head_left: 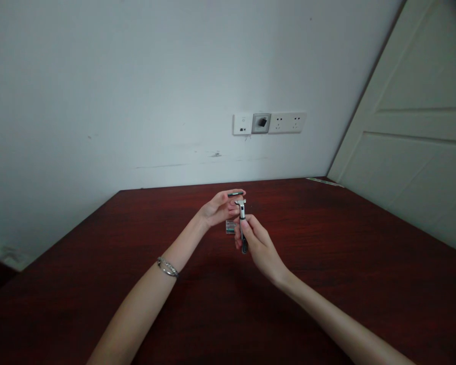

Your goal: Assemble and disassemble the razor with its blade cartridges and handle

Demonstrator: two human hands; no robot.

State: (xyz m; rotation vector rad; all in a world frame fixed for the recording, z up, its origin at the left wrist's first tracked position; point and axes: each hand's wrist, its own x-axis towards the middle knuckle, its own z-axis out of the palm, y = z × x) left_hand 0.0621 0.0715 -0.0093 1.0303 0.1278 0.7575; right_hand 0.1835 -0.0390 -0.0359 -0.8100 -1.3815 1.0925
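Upright in my right hand [259, 243] is a razor handle [243, 230], dark along the grip, with a shiny metal neck and a forked top. My fingers and thumb are wrapped round its lower part. Just above that top, my left hand [221, 207] pinches a thin dark razor cartridge [235, 193] between thumb and fingertips. A small gap shows between cartridge and handle. Behind my hands, a small clear case [230, 226] with greenish contents lies on the table, partly covered by my right fingers.
The dark red wooden table [137, 243] meets a white wall [155, 91] at the back. Sockets [288, 122] and a switch panel [261, 122] are set in the wall. A pale panelled door [410, 126] stands at the right, near a thin strip [324, 181] on the table.
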